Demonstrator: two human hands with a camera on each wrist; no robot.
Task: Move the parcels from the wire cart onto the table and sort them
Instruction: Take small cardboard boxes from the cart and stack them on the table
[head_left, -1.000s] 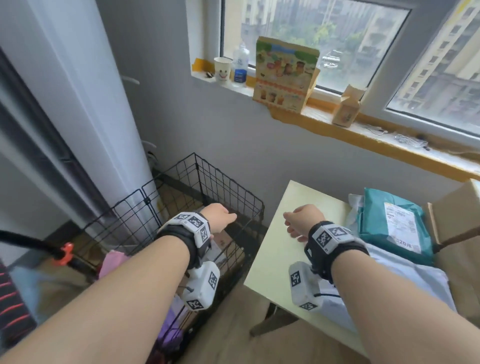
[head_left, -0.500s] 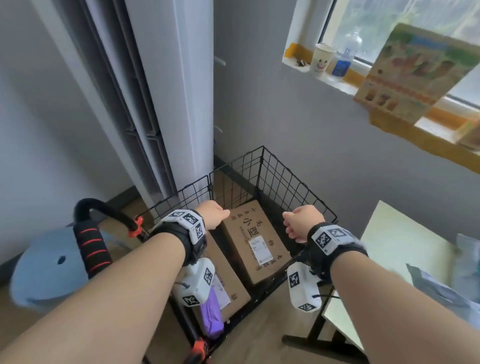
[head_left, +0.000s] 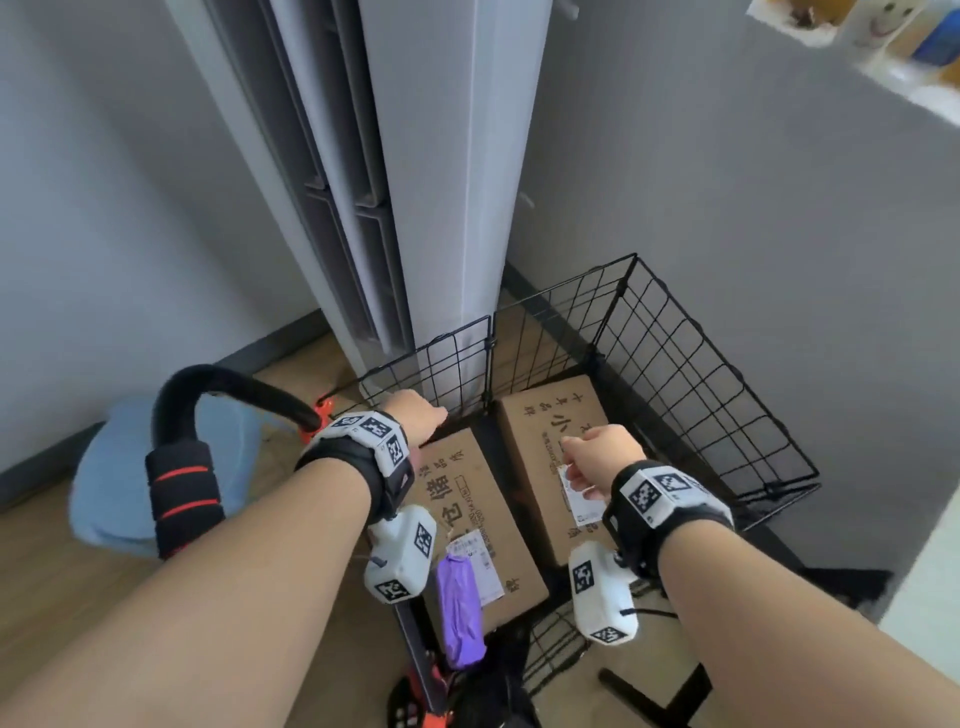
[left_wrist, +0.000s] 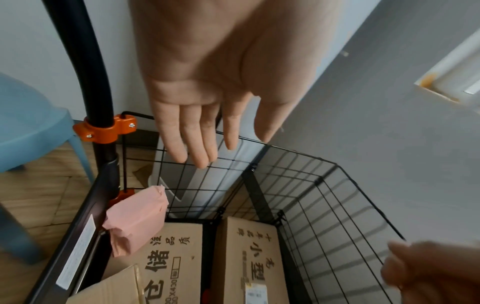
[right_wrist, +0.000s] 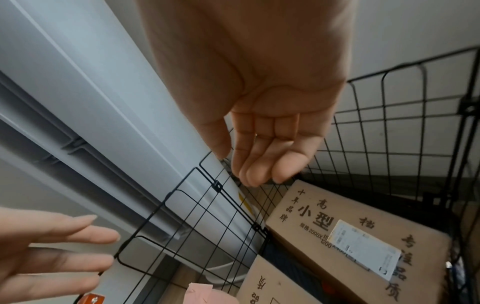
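The black wire cart (head_left: 701, 374) holds two cardboard boxes side by side: a left box (head_left: 467, 519) and a right box (head_left: 540, 447) with a white label. A purple parcel (head_left: 460, 608) lies at the near end of the left box. A pink parcel (left_wrist: 135, 220) leans in the cart's left corner. My left hand (head_left: 418, 418) hovers over the far end of the left box, fingers straight and empty (left_wrist: 230, 139). My right hand (head_left: 597, 457) hangs above the right box, fingers loosely curled and holding nothing (right_wrist: 241, 166).
The cart's padded black handle (head_left: 182, 467) arches at the left, with a blue stool (head_left: 114, 478) behind it. A tall white appliance (head_left: 441, 182) stands just beyond the cart. The table's corner (head_left: 924, 587) and its black foot (head_left: 665, 696) show at the lower right.
The view has swung left and down from the table to the cart. Both hands have moved over the boxes inside the cart, still empty.
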